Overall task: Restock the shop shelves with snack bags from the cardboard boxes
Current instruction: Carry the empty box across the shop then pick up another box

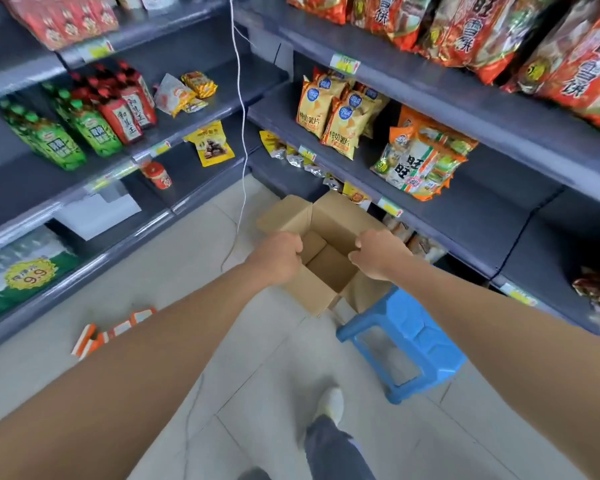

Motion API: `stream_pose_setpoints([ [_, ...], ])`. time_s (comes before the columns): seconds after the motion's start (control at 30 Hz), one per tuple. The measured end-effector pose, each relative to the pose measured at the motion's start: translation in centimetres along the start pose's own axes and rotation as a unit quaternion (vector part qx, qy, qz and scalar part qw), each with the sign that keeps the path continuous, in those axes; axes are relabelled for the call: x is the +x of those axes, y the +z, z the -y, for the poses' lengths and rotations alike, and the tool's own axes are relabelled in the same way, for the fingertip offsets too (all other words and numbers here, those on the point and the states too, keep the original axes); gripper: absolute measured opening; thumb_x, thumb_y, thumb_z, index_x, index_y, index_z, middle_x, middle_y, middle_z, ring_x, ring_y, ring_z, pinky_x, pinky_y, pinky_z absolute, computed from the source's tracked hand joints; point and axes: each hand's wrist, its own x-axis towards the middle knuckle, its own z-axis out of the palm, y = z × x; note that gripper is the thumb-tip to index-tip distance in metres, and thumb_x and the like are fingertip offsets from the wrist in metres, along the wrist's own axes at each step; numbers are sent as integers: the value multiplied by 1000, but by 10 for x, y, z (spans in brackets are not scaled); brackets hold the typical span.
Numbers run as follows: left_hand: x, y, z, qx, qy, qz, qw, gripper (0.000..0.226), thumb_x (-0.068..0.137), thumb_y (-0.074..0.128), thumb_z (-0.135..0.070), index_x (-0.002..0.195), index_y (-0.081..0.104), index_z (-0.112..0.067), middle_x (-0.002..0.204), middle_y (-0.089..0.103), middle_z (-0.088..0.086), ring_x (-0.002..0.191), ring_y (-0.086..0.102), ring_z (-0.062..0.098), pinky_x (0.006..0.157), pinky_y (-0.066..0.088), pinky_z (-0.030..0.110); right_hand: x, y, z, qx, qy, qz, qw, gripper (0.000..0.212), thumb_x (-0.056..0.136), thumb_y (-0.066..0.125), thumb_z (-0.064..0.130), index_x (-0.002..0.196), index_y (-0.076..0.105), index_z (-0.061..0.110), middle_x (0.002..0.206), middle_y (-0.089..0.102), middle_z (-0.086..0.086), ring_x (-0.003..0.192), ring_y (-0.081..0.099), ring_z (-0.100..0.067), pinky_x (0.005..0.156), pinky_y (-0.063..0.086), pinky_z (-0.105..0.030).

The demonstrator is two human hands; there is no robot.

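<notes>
An open cardboard box (326, 265) hangs in front of me above the tiled floor, its inside bare of bags. My left hand (279, 256) grips its left rim with curled fingers. My right hand (378, 254) grips the right rim the same way. Grey shelves (482, 216) on the right carry yellow crisp bags (333, 116), orange-green rice cracker bags (420, 161) and red bags (499, 32) above. The left shelves (49, 188) hold green bags (66, 133) and dark red bags (125, 105).
A blue plastic stool (409, 344) stands on the floor just under the box, at the right. Orange and white packets (111, 332) lie on the floor at the left. A white cord (241, 116) hangs down between the shelf units. My shoe (331, 403) shows below.
</notes>
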Motion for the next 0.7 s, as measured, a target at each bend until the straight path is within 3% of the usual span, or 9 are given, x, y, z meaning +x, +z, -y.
stream_pose_setpoints([
  [0.17, 118, 38, 16, -1, -47, 34, 998, 19, 91, 45, -9, 73, 47, -16, 91, 51, 3, 84, 49, 20, 71, 42, 30, 105, 23, -26, 21, 46, 38, 998, 32, 97, 44, 23, 123, 53, 7, 119, 59, -14, 105, 58, -31, 73, 44, -31],
  [0.3, 198, 77, 39, -11, -80, 52, 995, 31, 90, 45, -5, 67, 38, -24, 74, 39, -7, 80, 44, 18, 68, 38, 30, 181, 60, -45, 40, 77, 58, 995, 29, 96, 46, 22, 118, 56, 5, 119, 60, -15, 107, 58, -30, 72, 43, -29],
  [0.4, 257, 117, 62, 1, -91, 82, 992, 13, 92, 47, -9, 82, 52, -15, 86, 51, 1, 82, 49, 20, 69, 39, 29, 235, 102, -61, 58, 111, 69, 990, 32, 97, 45, 22, 121, 55, 3, 122, 58, -17, 111, 57, -31, 73, 41, -29],
  [0.53, 327, 190, 104, -8, -135, 98, 986, 11, 94, 48, -12, 88, 56, -10, 104, 60, 9, 93, 57, 26, 72, 42, 29, 303, 175, -83, 65, 163, 91, 980, 40, 98, 45, 26, 129, 49, 0, 128, 53, -18, 116, 54, -32, 74, 35, -30],
  [0.63, 369, 253, 138, -37, -189, 94, 977, 29, 92, 50, -12, 66, 39, -16, 75, 51, 0, 82, 49, 21, 64, 38, 27, 348, 237, -99, 77, 200, 116, 970, 44, 98, 46, 30, 131, 47, 1, 126, 55, -18, 115, 55, -31, 75, 38, -31],
  [0.7, 392, 290, 154, -72, -229, 79, 967, 9, 90, 54, -12, 81, 51, -11, 79, 57, 1, 85, 56, 26, 60, 41, 26, 376, 278, -112, 93, 232, 126, 960, 48, 97, 48, 33, 132, 45, 1, 127, 55, -17, 116, 55, -31, 81, 44, -33],
])
